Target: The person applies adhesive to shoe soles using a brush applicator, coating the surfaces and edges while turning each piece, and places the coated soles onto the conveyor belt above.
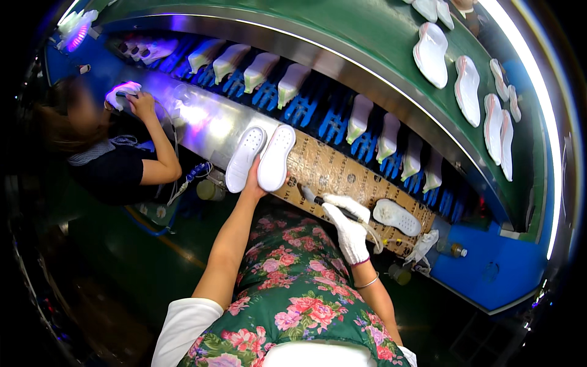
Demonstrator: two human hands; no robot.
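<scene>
My bare left hand point(254, 181) is closed around the lower part of a white shoe sole point(277, 158), with fingertips showing at its right edge. A second white sole point(246, 159) stands close on the left, against the same hand; whether the hand grips it too, I cannot tell. My right hand point(348, 229), in a white knit glove, is closed on a dark-handled brush point(318, 200) whose tip points left toward the held sole. A pale tube runs out by the wrist. Right of the glove, another white sole point(397, 217) lies on the bench, holes at one end.
Brown printed paper covers the bench point(330, 168). Behind it runs a line of blue racks point(299, 110) carrying pale shoe uppers point(293, 84). White soles point(468, 92) lie on the green upper shelf point(367, 27). A co-worker point(116, 153) sits at left. A bottle point(451, 248) and crumpled tissue point(423, 248) are at right.
</scene>
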